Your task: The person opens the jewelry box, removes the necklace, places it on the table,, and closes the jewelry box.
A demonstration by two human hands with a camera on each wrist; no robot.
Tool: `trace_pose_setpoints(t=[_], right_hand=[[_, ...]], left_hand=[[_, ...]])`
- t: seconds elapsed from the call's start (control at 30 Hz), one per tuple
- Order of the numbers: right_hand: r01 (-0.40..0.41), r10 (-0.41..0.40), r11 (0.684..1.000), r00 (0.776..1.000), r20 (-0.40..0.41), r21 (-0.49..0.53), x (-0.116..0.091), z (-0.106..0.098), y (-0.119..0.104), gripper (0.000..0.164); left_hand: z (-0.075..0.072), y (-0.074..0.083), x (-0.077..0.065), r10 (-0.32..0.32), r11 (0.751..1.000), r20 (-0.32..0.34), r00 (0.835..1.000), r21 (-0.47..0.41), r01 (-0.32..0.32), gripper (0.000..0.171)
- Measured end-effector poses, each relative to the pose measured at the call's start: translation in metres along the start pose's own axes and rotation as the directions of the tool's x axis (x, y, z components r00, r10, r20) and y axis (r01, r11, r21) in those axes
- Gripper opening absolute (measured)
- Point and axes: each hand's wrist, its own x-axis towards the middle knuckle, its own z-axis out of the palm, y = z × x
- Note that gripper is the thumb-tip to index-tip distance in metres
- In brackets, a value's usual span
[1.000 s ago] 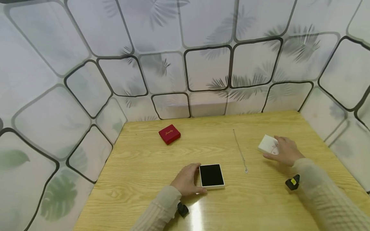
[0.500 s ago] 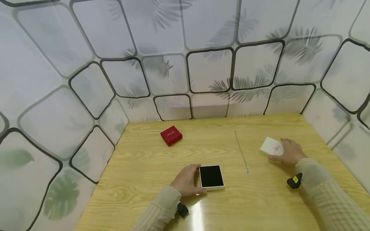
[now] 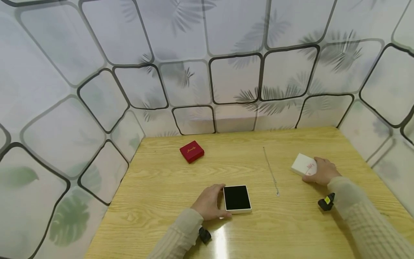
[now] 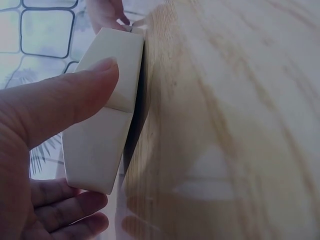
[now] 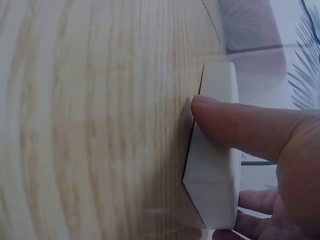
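Observation:
My left hand holds a shallow white jewelry box base with a black insert, its thumb and fingers at opposite sides. In the left wrist view, the thumb lies along the base's pale side wall. Over to the right, my right hand grips a white box lid with a pink print on top. The right wrist view has the thumb on one side of the lid and fingertips at another, its lower edge on or very near the table. Between both hands lies a thin silver necklace with a small pendant.
A small red jewelry box with gold lettering sits toward the back left of the wooden table. Patterned white curtains enclose the table's back and sides.
My right hand has slid slightly toward the lid's right side, uncovering more of its top. The left hand and the base stay in place. The head view has shifted a little.

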Motion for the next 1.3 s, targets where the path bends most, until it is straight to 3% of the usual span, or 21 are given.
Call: trace_pose_setpoints(t=[0.4, 0.73, 1.07, 1.3], right_hand=[[-0.062, 0.068, 0.994, 0.995, -0.067, 0.091, -0.003, 0.004, -0.012, 0.115], [-0.004, 0.021, 0.989, 0.993, -0.113, 0.149, -0.010, -0.001, -0.037, 0.106], [0.034, -0.008, 0.984, 0.989, -0.149, 0.173, -0.023, 0.000, -0.061, 0.108], [0.126, -0.093, 0.962, 0.985, -0.145, 0.243, -0.036, -0.003, -0.087, 0.112]], left_hand=[[0.002, -0.002, 0.000, -0.009, 1.000, 0.016, 1.000, 0.004, 0.009, 0.103], [0.004, -0.003, 0.000, -0.015, 1.000, 0.022, 1.000, -0.004, 0.015, 0.106], [0.003, -0.001, -0.001, -0.016, 0.999, 0.026, 1.000, -0.030, 0.016, 0.110], [0.003, -0.001, -0.002, -0.023, 0.999, 0.025, 0.999, -0.038, 0.024, 0.110]])
